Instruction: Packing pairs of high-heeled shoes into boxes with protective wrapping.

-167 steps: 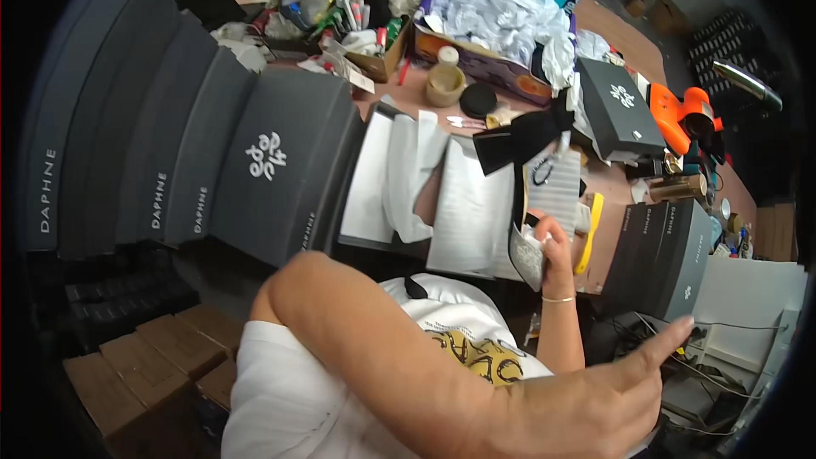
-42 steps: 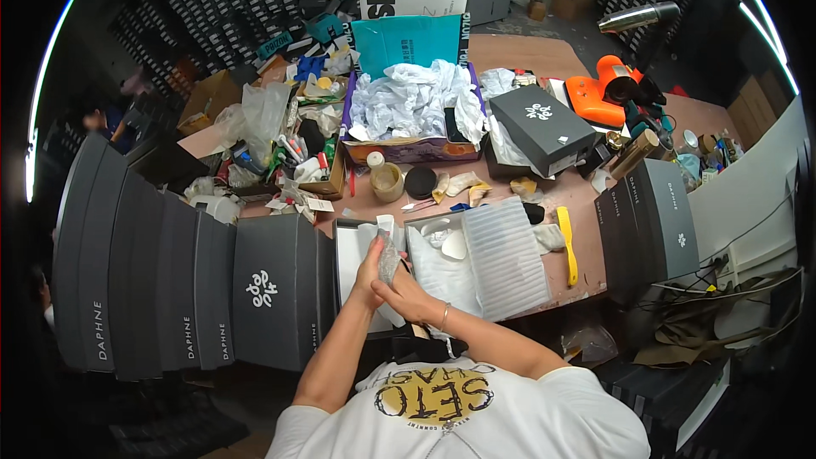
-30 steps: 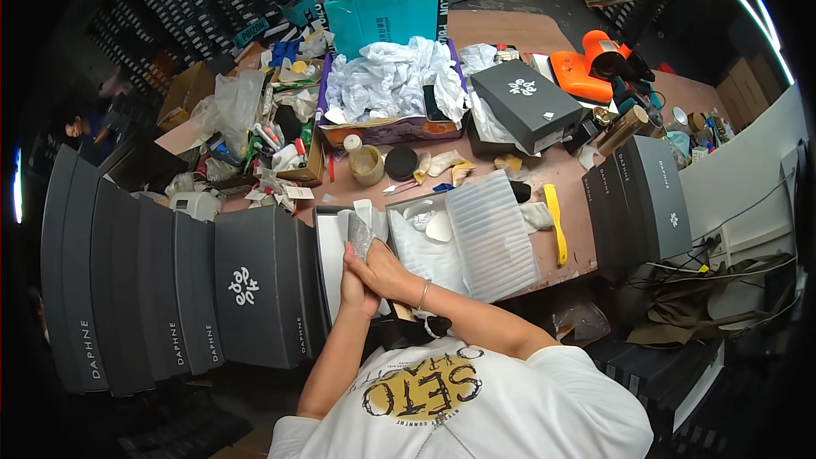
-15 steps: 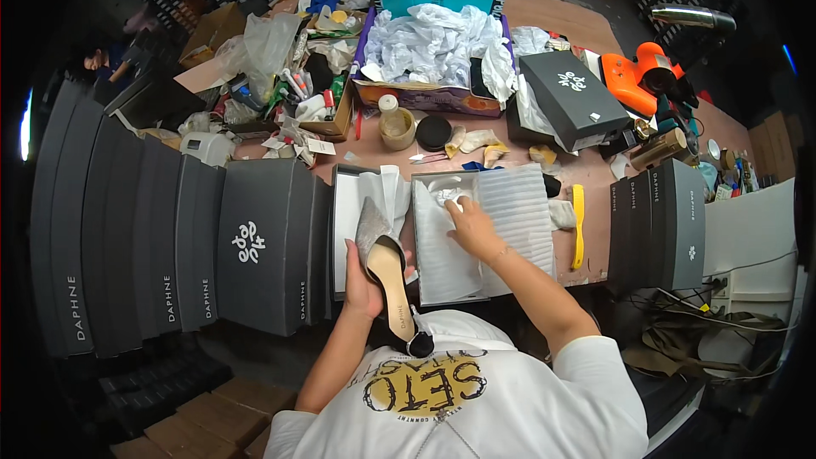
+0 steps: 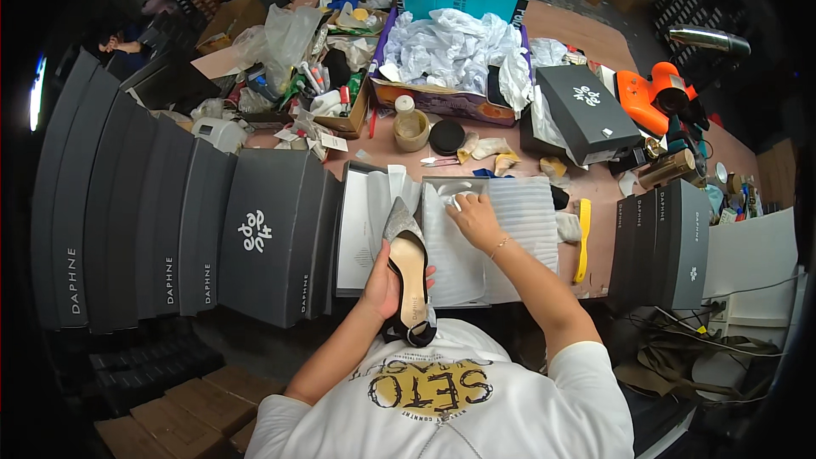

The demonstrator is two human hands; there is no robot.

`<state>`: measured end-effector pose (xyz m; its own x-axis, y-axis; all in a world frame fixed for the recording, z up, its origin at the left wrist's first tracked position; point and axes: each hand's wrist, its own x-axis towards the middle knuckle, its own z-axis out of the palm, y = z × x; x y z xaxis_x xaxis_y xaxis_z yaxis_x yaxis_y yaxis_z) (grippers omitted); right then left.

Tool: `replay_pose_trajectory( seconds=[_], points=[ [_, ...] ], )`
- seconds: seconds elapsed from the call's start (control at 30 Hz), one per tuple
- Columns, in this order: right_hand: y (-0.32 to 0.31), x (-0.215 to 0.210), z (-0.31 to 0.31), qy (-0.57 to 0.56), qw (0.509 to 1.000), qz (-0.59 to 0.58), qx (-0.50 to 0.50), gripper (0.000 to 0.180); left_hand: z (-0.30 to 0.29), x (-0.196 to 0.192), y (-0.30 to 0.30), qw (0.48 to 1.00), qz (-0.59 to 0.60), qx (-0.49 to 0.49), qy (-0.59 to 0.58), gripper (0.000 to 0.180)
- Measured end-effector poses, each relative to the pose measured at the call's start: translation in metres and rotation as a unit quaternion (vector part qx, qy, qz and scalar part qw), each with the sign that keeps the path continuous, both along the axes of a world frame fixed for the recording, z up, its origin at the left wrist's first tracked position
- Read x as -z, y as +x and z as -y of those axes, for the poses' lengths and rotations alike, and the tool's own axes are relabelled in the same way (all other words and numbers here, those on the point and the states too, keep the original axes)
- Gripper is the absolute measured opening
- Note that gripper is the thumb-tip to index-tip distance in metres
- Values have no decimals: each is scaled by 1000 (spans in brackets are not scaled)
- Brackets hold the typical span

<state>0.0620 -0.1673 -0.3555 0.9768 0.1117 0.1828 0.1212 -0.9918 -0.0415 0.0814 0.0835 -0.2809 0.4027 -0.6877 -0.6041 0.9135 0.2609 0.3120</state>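
Observation:
In my left hand (image 5: 384,287) lies a pointed slingback shoe (image 5: 408,263) with a glittery silver toe, pale insole and black strap; its toe points away from me. My right hand (image 5: 476,223) reaches into the open shoe box (image 5: 446,178), fingers closed on crumpled white tissue paper (image 5: 462,195) near the far end. White foam sheet (image 5: 523,238) lines this box and spreads out over its right side. Left of it sits another open box part (image 5: 355,263), perhaps the lid, with white paper (image 5: 395,183) standing up in it.
Dark shoe boxes (image 5: 270,229) stand in a row at left, more (image 5: 684,242) at right. A yellow-handled brush (image 5: 583,240) lies beside the foam. Behind are a glue jar (image 5: 411,129), a carton of crumpled paper (image 5: 459,51), a tilted shoe box (image 5: 586,115) and an orange tool (image 5: 650,98).
The shoe in my left hand has turned straighter and shifted slightly right, toward the box. My right hand stays at the tissue paper. The whole view has shifted a little.

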Motion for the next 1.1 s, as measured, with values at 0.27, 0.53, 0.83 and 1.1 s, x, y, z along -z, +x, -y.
replay_pose_trajectory(
  seconds=[0.27, 0.53, 0.83, 1.1],
  points=[
    [23, 25, 16, -84, 995, -57, -5, 11, -1, 3, -4, 1000, -11, 21, 13, 69],
    [-29, -126, -28, 383, 922, 51, -29, 24, -3, 10, 4, 998, -2, -31, -55, 74],
    [-57, -63, -84, 237, 967, 83, -44, 26, 7, 12, -4, 997, 76, -6, -26, 46],
    [3, -71, -47, 387, 921, -21, -35, 13, -17, 17, -3, 997, 20, -45, 61, 34]
  ],
)
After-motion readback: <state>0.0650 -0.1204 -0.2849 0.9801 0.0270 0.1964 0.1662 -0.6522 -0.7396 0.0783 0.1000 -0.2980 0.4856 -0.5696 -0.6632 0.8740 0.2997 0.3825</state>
